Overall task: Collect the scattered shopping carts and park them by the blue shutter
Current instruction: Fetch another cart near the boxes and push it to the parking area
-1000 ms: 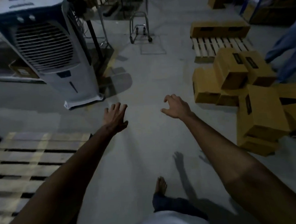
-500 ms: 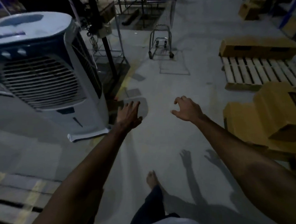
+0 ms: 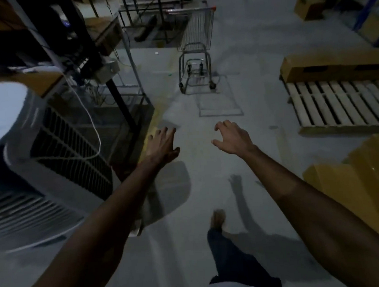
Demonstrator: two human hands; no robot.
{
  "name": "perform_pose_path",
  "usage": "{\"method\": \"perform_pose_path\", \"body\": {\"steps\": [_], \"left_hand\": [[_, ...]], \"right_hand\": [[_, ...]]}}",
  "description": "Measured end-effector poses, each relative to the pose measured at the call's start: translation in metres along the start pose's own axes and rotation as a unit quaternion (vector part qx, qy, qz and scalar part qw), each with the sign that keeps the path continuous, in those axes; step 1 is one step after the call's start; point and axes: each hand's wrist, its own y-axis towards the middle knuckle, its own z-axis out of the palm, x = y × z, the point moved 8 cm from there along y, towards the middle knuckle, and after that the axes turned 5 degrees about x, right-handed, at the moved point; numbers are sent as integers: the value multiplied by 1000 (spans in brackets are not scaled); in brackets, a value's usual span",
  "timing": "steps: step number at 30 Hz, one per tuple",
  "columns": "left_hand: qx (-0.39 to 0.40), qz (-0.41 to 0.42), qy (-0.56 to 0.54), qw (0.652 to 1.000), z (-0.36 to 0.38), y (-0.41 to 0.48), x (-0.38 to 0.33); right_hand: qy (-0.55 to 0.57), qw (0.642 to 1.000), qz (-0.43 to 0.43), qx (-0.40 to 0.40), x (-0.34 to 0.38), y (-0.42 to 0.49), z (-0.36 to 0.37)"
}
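A metal wire shopping cart (image 3: 198, 48) with a red-tipped handle stands on the grey concrete floor straight ahead, its handle bar facing away at the top. Both my arms stretch forward toward it, well short of it. My left hand (image 3: 161, 143) has its fingers spread and holds nothing. My right hand (image 3: 232, 137) has loosely curled fingers and is also empty. No blue shutter is in view.
A large white air cooler (image 3: 43, 173) stands close on my left, with a dark rack (image 3: 105, 66) and cables behind it. A wooden pallet (image 3: 340, 104) with a long carton (image 3: 334, 66) lies right. Yellow cartons (image 3: 362, 182) sit near right.
I have walked forward: the cart is nearer and larger, the air cooler has slid to my left side, and the cartons on the right have passed toward the frame edge. Both hands stay outstretched.
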Motion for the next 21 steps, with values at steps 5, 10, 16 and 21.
{"method": "perform_pose_path", "body": {"steps": [5, 10, 16, 21], "left_hand": [[-3, 15, 15, 1000, -30, 178, 30], [-32, 3, -3, 999, -87, 348, 65], [-61, -23, -83, 994, -113, 534, 113], [-79, 16, -44, 996, -138, 717, 146]], "right_hand": [[6, 1000, 20, 11, -45, 185, -25], [13, 999, 31, 29, -81, 360, -76], [-14, 1000, 16, 9, -110, 554, -117], [-30, 999, 31, 9, -140, 723, -133]]}}
